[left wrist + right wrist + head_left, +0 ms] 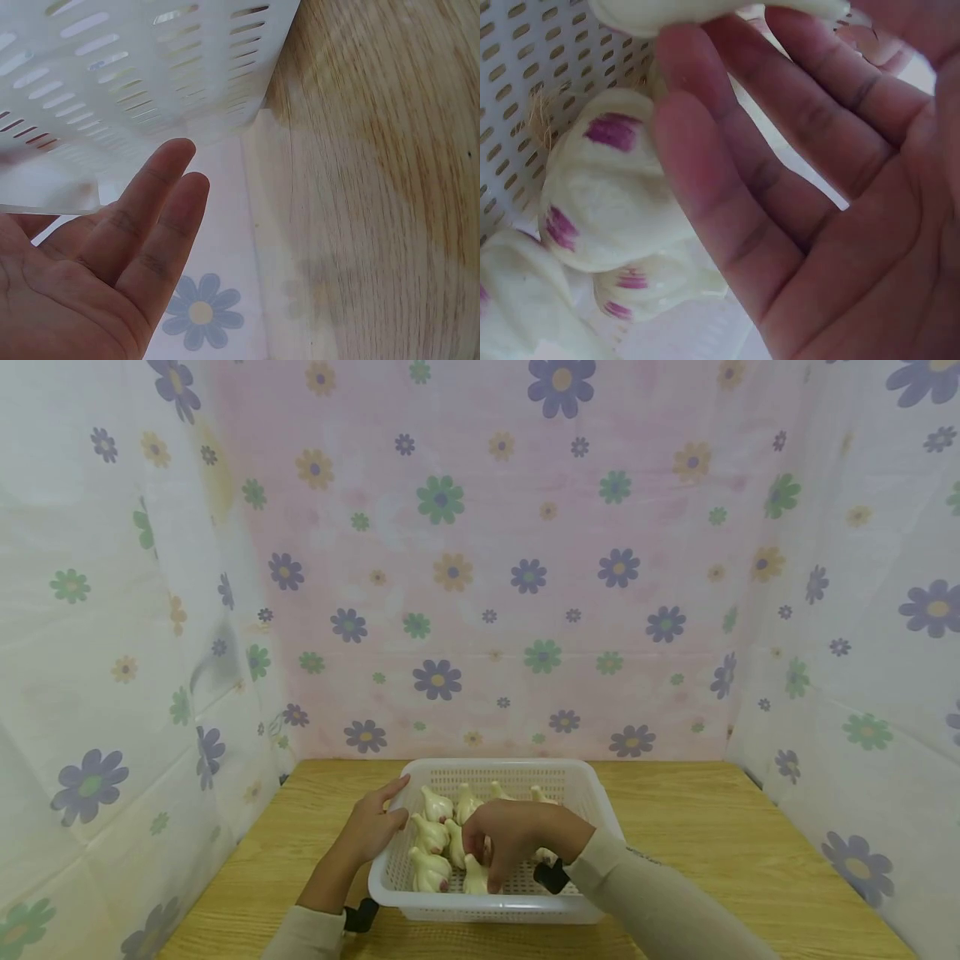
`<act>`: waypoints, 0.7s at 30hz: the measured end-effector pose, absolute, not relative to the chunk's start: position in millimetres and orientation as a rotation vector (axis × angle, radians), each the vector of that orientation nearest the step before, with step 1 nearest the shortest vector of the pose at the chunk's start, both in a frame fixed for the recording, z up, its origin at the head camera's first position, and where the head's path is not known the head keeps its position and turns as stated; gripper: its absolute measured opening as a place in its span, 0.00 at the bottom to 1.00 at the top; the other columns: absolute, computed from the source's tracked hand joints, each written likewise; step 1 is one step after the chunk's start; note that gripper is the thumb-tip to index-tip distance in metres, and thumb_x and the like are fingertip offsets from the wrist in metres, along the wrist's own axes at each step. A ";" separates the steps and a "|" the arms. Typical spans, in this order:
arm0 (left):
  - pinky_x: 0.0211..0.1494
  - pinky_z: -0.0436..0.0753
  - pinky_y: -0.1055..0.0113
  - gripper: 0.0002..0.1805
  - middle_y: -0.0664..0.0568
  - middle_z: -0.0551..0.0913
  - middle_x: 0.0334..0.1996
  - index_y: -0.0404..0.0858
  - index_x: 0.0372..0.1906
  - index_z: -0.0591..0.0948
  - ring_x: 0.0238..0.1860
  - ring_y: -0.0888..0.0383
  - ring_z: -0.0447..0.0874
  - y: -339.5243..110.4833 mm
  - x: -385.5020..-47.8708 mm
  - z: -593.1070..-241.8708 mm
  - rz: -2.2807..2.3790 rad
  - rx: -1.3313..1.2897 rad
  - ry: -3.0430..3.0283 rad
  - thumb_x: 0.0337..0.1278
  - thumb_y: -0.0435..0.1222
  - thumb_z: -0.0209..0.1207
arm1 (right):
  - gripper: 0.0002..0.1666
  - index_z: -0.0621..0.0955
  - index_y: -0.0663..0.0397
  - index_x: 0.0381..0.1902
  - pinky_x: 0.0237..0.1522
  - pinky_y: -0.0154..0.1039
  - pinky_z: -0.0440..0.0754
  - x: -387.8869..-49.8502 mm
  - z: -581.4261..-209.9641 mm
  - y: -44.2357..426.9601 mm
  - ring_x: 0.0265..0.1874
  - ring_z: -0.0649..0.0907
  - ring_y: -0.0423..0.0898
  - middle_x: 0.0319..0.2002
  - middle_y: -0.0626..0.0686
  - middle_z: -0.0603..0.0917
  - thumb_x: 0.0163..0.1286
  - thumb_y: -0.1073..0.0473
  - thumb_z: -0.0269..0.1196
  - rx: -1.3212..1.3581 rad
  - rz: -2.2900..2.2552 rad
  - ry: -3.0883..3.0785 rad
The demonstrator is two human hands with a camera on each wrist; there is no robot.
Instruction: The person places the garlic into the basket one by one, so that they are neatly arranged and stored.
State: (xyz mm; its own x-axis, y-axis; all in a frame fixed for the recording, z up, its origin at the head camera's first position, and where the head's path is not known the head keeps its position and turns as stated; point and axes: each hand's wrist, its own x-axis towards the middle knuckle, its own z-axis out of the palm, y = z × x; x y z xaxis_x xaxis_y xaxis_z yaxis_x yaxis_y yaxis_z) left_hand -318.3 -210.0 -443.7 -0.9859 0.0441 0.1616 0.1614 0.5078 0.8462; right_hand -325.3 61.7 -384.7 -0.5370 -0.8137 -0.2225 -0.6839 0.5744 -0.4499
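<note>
A white plastic basket holds several pale garlic bulbs with purple streaks near their root ends. My right hand reaches into it and pinches a garlic bulb near the front wall by its neck end. In the right wrist view that bulb shows only partly at the top edge, by the fingertips. At the basket's left side, my left hand rests on the rim, index finger stretched along it. Its other fingers extend straight beside the slotted outer wall.
The basket stands on a wooden table with wood on both sides of it. Flower-patterned sheets enclose the back and sides. Black wrist straps show at both cuffs.
</note>
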 end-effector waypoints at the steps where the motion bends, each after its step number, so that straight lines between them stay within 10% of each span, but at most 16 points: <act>1: 0.25 0.85 0.62 0.41 0.33 0.74 0.71 0.45 0.77 0.71 0.29 0.52 0.85 -210.0 -318.4 -443.6 -1.494 -0.181 -2.621 0.51 0.32 0.56 | 0.23 0.83 0.36 0.39 0.35 0.32 0.83 -325.1 -385.1 60.1 0.29 0.80 0.33 0.35 0.37 0.85 0.49 0.58 0.83 -1.211 -0.435 2.414; 21: 0.25 0.85 0.62 0.41 0.32 0.75 0.69 0.45 0.77 0.70 0.28 0.53 0.85 -209.5 -318.7 -443.1 -1.505 -0.179 -2.619 0.51 0.32 0.56 | 0.14 0.85 0.37 0.29 0.32 0.30 0.82 -327.1 -388.0 52.6 0.29 0.82 0.31 0.29 0.34 0.86 0.52 0.52 0.82 -1.264 -0.431 2.522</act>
